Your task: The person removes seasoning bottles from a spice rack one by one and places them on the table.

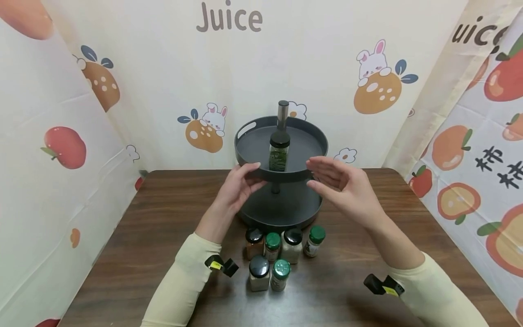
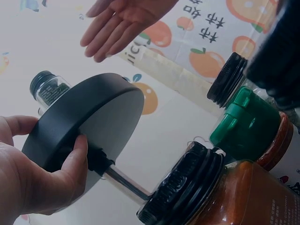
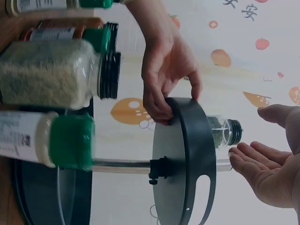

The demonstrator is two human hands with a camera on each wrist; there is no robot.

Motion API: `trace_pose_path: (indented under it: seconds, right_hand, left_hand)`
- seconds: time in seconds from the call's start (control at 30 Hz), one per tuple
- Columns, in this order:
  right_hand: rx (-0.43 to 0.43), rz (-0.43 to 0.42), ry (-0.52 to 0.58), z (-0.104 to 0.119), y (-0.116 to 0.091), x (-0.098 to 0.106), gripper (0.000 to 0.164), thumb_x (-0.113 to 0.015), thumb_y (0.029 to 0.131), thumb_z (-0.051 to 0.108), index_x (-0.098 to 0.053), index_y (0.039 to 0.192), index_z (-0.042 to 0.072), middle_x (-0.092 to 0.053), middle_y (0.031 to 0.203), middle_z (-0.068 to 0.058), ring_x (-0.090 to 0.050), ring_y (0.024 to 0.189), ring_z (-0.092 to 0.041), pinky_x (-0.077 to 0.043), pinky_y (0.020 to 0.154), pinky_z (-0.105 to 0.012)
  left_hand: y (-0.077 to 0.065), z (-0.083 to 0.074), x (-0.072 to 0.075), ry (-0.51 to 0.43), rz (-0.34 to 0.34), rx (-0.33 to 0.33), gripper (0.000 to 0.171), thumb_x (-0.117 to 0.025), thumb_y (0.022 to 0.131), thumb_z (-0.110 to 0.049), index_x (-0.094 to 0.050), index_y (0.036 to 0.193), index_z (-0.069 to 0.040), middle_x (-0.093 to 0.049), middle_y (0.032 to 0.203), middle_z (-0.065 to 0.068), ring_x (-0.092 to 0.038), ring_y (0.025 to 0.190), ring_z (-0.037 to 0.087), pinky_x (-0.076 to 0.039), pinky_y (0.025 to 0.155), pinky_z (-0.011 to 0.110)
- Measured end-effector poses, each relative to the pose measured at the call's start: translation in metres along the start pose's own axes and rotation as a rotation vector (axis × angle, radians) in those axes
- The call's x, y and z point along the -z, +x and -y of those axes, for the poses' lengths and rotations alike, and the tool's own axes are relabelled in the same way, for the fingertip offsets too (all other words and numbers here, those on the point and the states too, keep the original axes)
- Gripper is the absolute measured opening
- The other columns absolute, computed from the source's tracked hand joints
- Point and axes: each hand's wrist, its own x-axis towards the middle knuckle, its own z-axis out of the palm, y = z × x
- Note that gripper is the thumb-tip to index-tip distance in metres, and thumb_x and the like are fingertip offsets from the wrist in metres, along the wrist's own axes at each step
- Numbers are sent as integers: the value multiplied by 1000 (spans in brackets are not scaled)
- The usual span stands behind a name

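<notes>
A dark two-tier round rack stands on the table, its upper tray (image 1: 253,147) carried on a metal post above the lower tray (image 1: 282,211). My left hand (image 1: 234,190) grips the front-left rim of the upper tray, with digits above and below the edge. One black-lidded spice jar (image 1: 278,160) with green flakes stands upright near the front of that tray, and neither hand touches it. To the right of the rim, my right hand (image 1: 349,186) holds nothing, its fingers extended and thumb apart. The right wrist view shows this hand (image 3: 272,168) separate from the jar.
Several spice jars stand upright in front of the rack, such as a black-lidded jar (image 1: 292,247), a green-lidded jar (image 1: 314,241) and another black-lidded jar (image 1: 259,274). The wooden table (image 1: 163,236) spreads to both sides. A fruit-print curtain (image 1: 155,68) hangs behind.
</notes>
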Motion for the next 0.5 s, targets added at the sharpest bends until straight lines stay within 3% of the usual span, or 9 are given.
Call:
trace_pose_path:
  seconds: [0.13,0.37,0.5]
  right_hand:
    - [-9,14,-41,2,14,2,48,-74,88,10,-59,133,5,-65,130,-10,-58,119,-24,-51,99,-30]
    - [-45,46,-174,25,35,-5,51,-74,88,12,-56,134,-2,-62,132,-15,-58,120,-23,-49,101,-48]
    - [-80,85,-199,17,50,-5,56,-75,87,18,-54,135,-2,-59,135,-19,-56,122,-24,-48,102,-48]
  left_hand:
    - [0,0,1,0,2,-1,40,-60,94,-13,-42,129,-6,-58,108,11,-65,93,20,-45,101,47]
    - [1,0,1,0,-1,1,40,-60,94,-13,-42,130,-6,-58,107,10,-64,93,19,-50,98,43]
    - [0,0,0,2,-6,4,44,-60,94,-13,-40,132,-6,-57,107,10,-64,92,20,-47,99,46]
